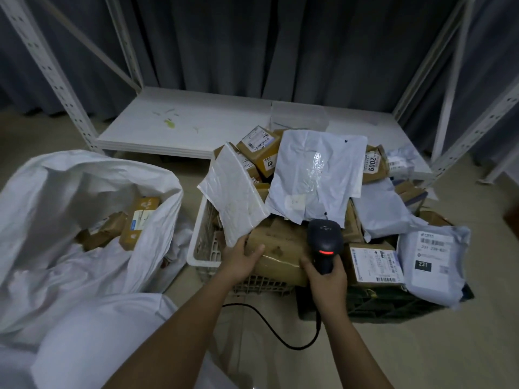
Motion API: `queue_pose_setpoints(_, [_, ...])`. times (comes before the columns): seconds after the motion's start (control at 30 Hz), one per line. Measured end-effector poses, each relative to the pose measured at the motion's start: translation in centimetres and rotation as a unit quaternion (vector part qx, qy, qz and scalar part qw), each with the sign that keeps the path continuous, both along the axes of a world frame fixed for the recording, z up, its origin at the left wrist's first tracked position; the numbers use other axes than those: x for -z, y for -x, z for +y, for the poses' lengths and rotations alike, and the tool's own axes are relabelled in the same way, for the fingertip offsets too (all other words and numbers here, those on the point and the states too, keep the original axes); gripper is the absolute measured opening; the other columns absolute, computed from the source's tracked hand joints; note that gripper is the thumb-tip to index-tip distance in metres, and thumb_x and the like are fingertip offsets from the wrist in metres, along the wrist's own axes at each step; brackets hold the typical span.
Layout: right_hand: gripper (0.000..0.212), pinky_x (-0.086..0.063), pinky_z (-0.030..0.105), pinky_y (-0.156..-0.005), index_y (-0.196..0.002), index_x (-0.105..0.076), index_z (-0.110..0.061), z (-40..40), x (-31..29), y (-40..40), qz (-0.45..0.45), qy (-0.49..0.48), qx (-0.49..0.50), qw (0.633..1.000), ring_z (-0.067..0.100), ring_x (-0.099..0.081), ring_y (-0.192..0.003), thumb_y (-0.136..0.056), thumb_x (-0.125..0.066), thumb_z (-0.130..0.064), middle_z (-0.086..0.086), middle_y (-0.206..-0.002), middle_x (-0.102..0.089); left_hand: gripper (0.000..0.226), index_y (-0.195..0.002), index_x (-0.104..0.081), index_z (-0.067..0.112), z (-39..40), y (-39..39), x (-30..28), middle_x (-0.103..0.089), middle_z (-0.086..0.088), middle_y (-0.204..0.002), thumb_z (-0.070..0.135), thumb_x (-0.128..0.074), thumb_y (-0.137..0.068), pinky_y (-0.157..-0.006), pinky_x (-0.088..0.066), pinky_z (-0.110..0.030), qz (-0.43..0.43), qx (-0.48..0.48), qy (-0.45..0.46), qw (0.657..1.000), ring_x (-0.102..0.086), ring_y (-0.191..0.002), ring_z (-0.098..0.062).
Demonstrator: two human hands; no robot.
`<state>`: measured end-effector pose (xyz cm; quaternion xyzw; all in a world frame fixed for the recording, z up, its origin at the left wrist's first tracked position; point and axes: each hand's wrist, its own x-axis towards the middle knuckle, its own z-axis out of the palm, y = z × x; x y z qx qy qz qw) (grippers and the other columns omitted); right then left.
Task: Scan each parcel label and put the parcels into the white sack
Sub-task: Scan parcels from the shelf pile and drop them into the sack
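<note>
Both hands point(283, 266) forward, fingers curled

The white sack point(84, 192) is matt, crinkled woven plastic; the padded mailer point(236, 197) has a bubbled, faintly shiny skin; the poly bag point(317, 169) is smooth film with one glossy patch; brown boxes point(278, 248) are dull taped cardboard; the scanner point(324, 242) is matt black plastic; the crate point(202, 242) is white plastic lattice.

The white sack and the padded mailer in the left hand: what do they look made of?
Sack: probably woven plastic, matte; it stands in stiff, crisp folds. Mailer: likely plastic bubble wrap; faintly glossy, quilted grid texture. Left hand grips its lower corner.
</note>
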<state>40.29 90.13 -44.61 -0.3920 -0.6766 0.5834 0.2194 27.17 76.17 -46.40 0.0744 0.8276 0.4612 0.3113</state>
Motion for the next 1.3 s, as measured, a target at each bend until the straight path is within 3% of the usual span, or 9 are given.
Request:
queue_pose_setpoints(0.13, [0.04,-0.05,0.034,-0.087,-0.118,-0.06,-0.028,-0.3,-1.5,1.1,0.058,0.039,-0.036,0.997,0.012,-0.063,-0.099,-0.082,-0.075,-0.018,-0.005,-0.106,-0.068,0.068,-0.144,-0.038,0.026,-1.6,0.5,-2.9,-0.05,0.0,-0.135,0.056,-0.058,-0.086,-0.096,-0.044,-0.03,-0.001,0.011,-0.055,0.998,-0.052,-0.12,-0.02])
queue_pose_setpoints(0.3, [0.037,-0.05,0.035,-0.087,-0.114,-0.062,-0.019,0.0,-5.0,4.0,0.081,0.026,-0.059,0.995,0.018,-0.063,-0.099,-0.081,-0.077,-0.015,-0.001,-0.102,-0.068,0.073,-0.138,-0.045,0.016,-4.0,1.3,-5.6,-0.061,0.007,-0.113,0.016,-0.081,-0.074,-0.072,-0.048,-0.009,0.042,0.061,-0.127,0.989,-0.06,-0.101,-0.004])
queue_pose_setpoints(0.43, [0.031,-0.048,0.029,-0.078,-0.109,-0.06,-0.017,0.2,-7.7,6.0,0.116,0.028,-0.055,0.991,0.017,-0.062,-0.093,-0.082,-0.075,-0.016,-0.001,-0.097,-0.065,0.062,-0.127,-0.044,0.027,-4.9,1.8,-6.6,-0.045,0.003,-0.128,0.032,-0.079,-0.076,-0.088,-0.046,-0.021,0.094,-0.034,-0.138,0.985,-0.048,-0.115,-0.013])
queue_pose_setpoints(0.57, [0.025,-0.05,0.029,-0.078,-0.102,-0.059,-0.022,0.4,-9.8,7.6,0.14,0.044,-0.068,0.987,0.014,-0.065,-0.092,-0.083,-0.074,-0.019,-0.001,-0.1,-0.066,0.075,-0.124,-0.039,0.022,-5.2,2.9,-8.4,-0.044,0.002,-0.138,0.042,-0.08,-0.065,-0.099,-0.044,-0.03,0.047,-0.075,-0.218,0.972,-0.044,-0.128,-0.016])
queue_pose_setpoints(0.8, [0.027,-0.051,0.026,-0.073,-0.11,-0.057,-0.018,-1.4,-11.6,11.0,0.149,0.015,-0.095,0.984,0.012,-0.062,-0.085,-0.087,-0.07,-0.019,-0.004,-0.094,-0.064,0.089,-0.146,-0.014,0.04,-6.7,5.5,-10.7,-0.061,-0.008,-0.12,0.032,-0.073,-0.081,-0.081,-0.057,-0.035,0.067,-0.132,-0.263,0.953,-0.064,-0.104,-0.018])
queue_pose_setpoints(0.9, [0.035,-0.051,0.036,-0.079,-0.115,-0.057,-0.014,-2.9,-10.3,11.8,0.149,0.052,-0.08,0.984,0.017,-0.061,-0.088,-0.084,-0.073,-0.02,-0.003,-0.094,-0.064,0.063,-0.138,-0.025,0.036,-7.7,6.2,-10.6,-0.061,-0.007,-0.122,0.032,-0.065,-0.089,-0.068,-0.059,-0.033,0.019,-0.183,-0.301,0.936,-0.066,-0.101,-0.022])
queue_pose_setpoints(1.03, [0.05,-0.054,0.033,-0.079,-0.122,-0.054,-0.018,-5.3,-9.2,13.4,0.172,0.105,-0.091,0.975,0.015,-0.065,-0.092,-0.078,-0.079,-0.013,0.0,-0.108,-0.068,0.049,-0.125,-0.032,0.026,-8.3,6.4,-9.9,-0.06,-0.006,-0.121,0.031,-0.064,-0.089,-0.078,-0.057,-0.037,-0.041,-0.182,-0.287,0.939,-0.066,-0.098,-0.021])
queue_pose_setpoints(1.2, [0.059,-0.058,0.023,-0.068,-0.128,-0.05,-0.012,-6.6,-9.4,14.9,0.199,0.111,-0.133,0.964,0.008,-0.071,-0.089,-0.077,-0.077,0.001,0.0,-0.11,-0.069,0.083,-0.123,-0.048,0.023,-9.2,6.6,-9.4,-0.069,0.001,-0.114,0.069,-0.074,-0.06,-0.097,-0.048,-0.039,-0.051,-0.154,-0.256,0.953,-0.065,-0.106,-0.014])
queue_pose_setpoints(1.3, [0.055,-0.058,0.026,-0.069,-0.124,-0.052,-0.011,-7.2,-9.7,15.1,0.204,0.087,-0.193,0.956,0.011,-0.071,-0.092,-0.077,-0.076,0.003,0.0,-0.109,-0.07,0.081,-0.126,-0.046,0.017,-10.4,7.2,-9.3,-0.072,0.0,-0.106,0.062,-0.075,-0.066,-0.091,-0.052,-0.037,-0.024,-0.171,-0.236,0.956,-0.068,-0.099,-0.016])
